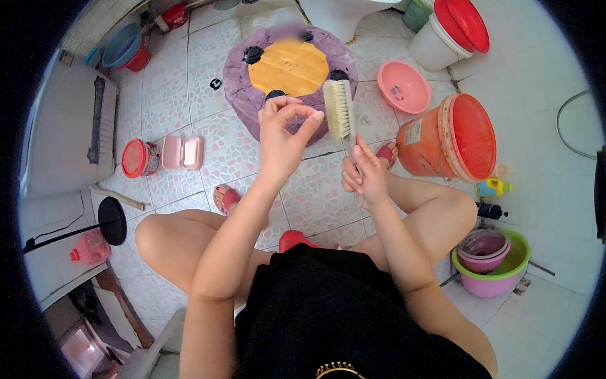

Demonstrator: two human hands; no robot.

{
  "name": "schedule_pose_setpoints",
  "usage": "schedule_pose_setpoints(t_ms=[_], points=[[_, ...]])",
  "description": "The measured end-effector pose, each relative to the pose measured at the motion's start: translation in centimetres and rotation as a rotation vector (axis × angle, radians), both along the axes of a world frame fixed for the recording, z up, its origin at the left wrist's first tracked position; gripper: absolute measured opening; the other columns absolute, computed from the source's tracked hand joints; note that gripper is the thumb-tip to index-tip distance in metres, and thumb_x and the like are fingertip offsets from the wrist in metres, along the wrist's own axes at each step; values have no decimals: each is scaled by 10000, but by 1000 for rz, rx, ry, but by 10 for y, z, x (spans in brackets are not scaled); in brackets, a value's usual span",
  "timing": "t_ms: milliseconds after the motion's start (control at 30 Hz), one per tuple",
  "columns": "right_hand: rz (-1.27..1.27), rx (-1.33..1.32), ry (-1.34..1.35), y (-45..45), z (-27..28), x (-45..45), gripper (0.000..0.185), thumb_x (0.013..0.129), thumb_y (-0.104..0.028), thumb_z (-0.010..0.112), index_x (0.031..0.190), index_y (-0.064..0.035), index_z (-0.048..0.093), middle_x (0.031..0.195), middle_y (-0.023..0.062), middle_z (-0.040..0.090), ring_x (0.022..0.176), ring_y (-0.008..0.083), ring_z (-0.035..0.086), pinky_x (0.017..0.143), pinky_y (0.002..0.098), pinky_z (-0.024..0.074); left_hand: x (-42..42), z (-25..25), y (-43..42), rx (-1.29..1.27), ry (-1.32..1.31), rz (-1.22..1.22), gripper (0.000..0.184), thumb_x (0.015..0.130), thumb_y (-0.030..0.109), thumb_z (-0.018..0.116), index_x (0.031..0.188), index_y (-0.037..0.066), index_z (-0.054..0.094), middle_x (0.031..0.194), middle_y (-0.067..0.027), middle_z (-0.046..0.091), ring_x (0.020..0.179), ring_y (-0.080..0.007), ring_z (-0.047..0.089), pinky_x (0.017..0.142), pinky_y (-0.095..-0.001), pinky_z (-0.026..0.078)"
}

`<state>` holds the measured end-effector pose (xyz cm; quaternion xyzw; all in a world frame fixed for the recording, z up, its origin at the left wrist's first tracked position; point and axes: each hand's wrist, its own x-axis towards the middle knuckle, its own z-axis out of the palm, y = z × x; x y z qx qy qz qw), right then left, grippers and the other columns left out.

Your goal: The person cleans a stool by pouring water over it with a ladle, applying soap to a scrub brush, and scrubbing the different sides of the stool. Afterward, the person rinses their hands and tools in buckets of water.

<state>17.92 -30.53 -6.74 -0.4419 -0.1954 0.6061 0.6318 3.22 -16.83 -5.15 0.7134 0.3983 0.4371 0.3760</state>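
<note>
In my right hand (pixel 365 174) is the handle of a scrubbing brush (pixel 339 108), held upright with its pale bristles facing left. My left hand (pixel 284 129) is raised just left of the bristles, thumb and fingertips drawn together in a pinch; anything between them is too small to make out. Beyond both hands, a round purple plush stool (pixel 243 101) lies on the tiled floor with a yellow wooden panel (pixel 289 66) facing up. Black knobs (pixel 252 55) sit around the panel, and dark specks are scattered over it and the plush.
To the right are a pink basin (pixel 404 87), an orange bucket (pixel 445 138), a white bucket (pixel 435 44) and stacked basins (pixel 489 281). On the left stand a small red-lidded tub (pixel 140 158), an open pink soap box (pixel 183 153) and a pink bottle (pixel 91 247). A black piece (pixel 216 83) lies beside the stool.
</note>
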Motion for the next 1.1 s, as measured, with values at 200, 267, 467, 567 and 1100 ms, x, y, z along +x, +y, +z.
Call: schedule_pose_setpoints(t_ms=[200,267,467,567,1100], points=[[77,39,219,-5,0,9,334,1073,-352,390,1396,-310,464,560,-51,319,376,45,262,396,212,222,-11,0,6,-5,5,13,176,815,262,782,884,104,744,1048,-77,583,1100,-265,479,990,-405,348],[73,46,272,-7,-6,10,343,1071,-355,395,1409,-313,445,559,-53,316,374,45,258,397,212,226,-15,-2,10,-4,2,38,177,820,256,778,889,97,743,1040,-79,585,1095,-267,483,986,-403,352],[121,35,236,-8,0,14,267,1083,-369,341,1313,-339,474,562,-61,335,368,37,273,400,203,233,-23,-6,26,45,-85,152,198,809,263,784,897,91,741,1031,-89,594,1069,-277,505,965,-399,370],[101,2,196,-8,0,11,273,1083,-367,339,1323,-314,458,562,-61,337,365,35,269,401,199,244,-15,10,8,77,-53,42,245,782,294,804,891,88,728,1037,-83,603,1053,-276,521,943,-405,387],[85,1,169,-18,-7,13,430,1062,-344,426,1479,-246,388,577,-39,314,391,56,276,409,217,253,-9,15,-2,15,-17,-18,157,818,156,757,876,25,692,796,-79,694,758,-237,622,705,-342,484]])
